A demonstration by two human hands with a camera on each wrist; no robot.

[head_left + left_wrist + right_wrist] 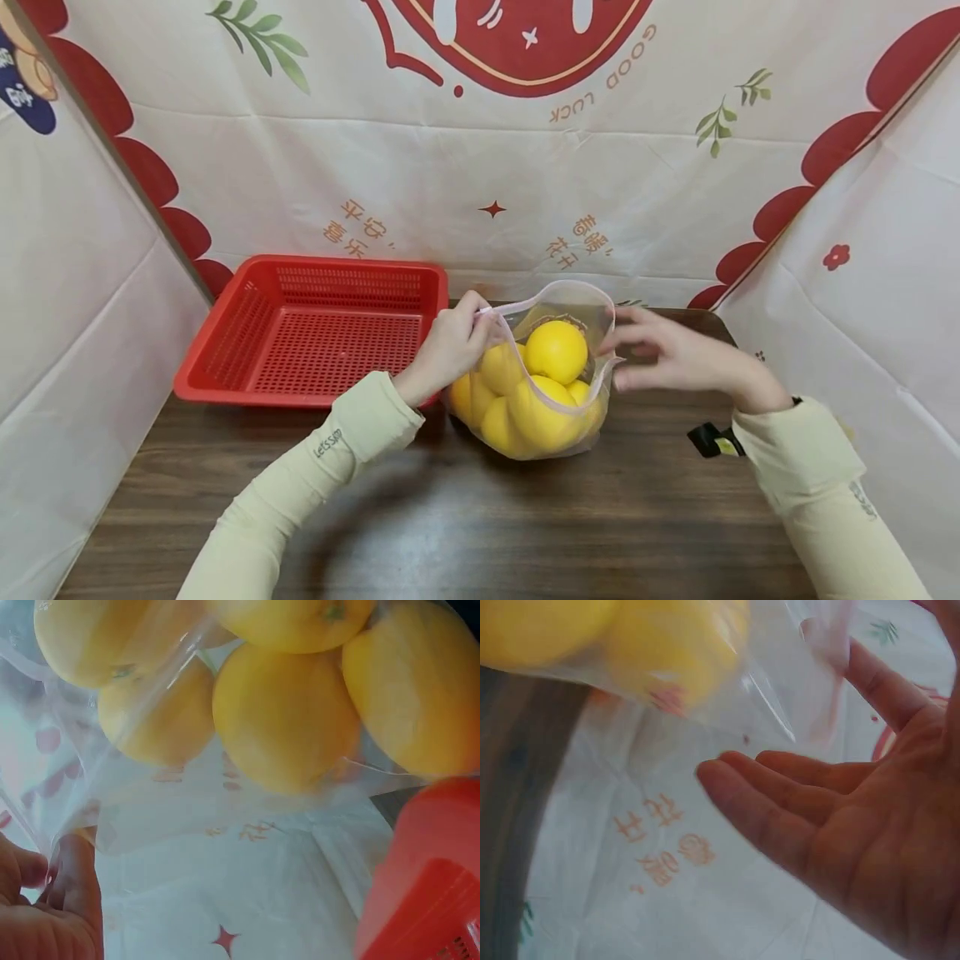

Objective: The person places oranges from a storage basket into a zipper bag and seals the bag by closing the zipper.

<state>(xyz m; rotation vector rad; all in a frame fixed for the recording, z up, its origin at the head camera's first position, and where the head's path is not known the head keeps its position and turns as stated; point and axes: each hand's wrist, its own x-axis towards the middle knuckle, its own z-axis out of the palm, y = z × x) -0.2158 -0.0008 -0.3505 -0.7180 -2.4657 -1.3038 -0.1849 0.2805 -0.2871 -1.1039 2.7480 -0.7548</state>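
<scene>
A clear plastic bag (555, 406) with a pink rim stands on the table, its mouth open upward. Several round yellow fruits (557, 352) fill it; their exact kind is hard to tell. My left hand (452, 340) pinches the rim at the bag's left side between thumb and fingers; the left wrist view shows fruits (285, 716) through the film. At the opposite side is my right hand (671, 354), fingers spread and slightly blurred. In the right wrist view one finger of that hand (847, 825) reaches to the bag's edge, and its other fingers extend outside the film.
A red perforated plastic basket (337, 350) stands left of the bag, with nothing seen in it. Printed white cloth (450, 183) walls the back and both sides of the brown wooden table (480, 533). By the right sleeve is a small black item (705, 440).
</scene>
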